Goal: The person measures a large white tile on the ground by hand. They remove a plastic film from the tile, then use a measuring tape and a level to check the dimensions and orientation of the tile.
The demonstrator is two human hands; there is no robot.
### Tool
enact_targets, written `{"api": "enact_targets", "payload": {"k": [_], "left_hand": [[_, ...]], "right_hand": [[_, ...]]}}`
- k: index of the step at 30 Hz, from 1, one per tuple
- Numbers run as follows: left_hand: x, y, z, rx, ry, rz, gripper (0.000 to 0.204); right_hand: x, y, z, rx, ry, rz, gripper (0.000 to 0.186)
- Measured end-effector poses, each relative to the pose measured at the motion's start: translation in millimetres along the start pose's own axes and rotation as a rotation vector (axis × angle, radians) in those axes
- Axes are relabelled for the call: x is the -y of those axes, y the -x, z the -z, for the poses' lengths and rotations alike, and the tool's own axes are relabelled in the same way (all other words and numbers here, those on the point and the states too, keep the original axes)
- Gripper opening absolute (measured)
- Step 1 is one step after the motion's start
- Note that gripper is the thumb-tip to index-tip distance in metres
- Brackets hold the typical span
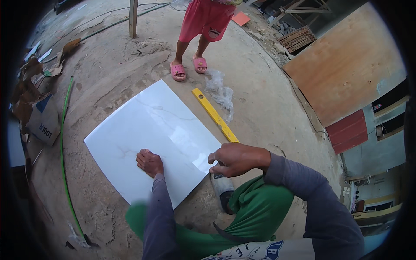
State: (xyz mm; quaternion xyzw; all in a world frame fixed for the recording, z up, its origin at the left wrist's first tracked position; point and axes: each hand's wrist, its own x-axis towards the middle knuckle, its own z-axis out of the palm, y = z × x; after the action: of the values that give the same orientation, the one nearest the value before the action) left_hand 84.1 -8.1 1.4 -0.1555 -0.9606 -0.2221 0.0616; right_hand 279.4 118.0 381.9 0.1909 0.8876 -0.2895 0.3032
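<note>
A large white glossy tile [143,117] with faint grey veins lies on the rough concrete in front of me. My left hand [150,163] rests on the tile's near part, its fingers curled into a fist. Above the tile's right corner is my right hand [236,158], fingers bent and thumb close to the index finger. Anything small between those fingers is too hidden to make out. A yellow spirit level [215,116] lies beyond the right hand, alongside the tile's right edge, its near end hidden behind that hand.
Another person in pink slippers [178,71] stands past the tile, near crumpled clear plastic [221,91]. A green hose [64,143] runs along the left, beside a torn cardboard box [43,121]. A plywood sheet [346,60] stands at right. A post [133,19] rises at the back.
</note>
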Motion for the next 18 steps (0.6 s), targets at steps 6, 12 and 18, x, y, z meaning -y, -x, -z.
{"api": "enact_targets", "payload": {"k": [6, 12, 18], "left_hand": [[11, -5, -18, 0.015, -0.032, -0.015, 0.017], [28, -44, 6, 0.385, 0.298, 0.288, 0.029], [57, -119, 61, 0.63, 0.731, 0.091, 0.026]], "right_hand": [[-27, 11, -18, -0.023, -0.112, 0.146, 0.041], [-120, -44, -63, -0.289, -0.16, -0.033, 0.035], [-168, -64, -135, -0.301, -0.114, -0.151, 0.031]]}}
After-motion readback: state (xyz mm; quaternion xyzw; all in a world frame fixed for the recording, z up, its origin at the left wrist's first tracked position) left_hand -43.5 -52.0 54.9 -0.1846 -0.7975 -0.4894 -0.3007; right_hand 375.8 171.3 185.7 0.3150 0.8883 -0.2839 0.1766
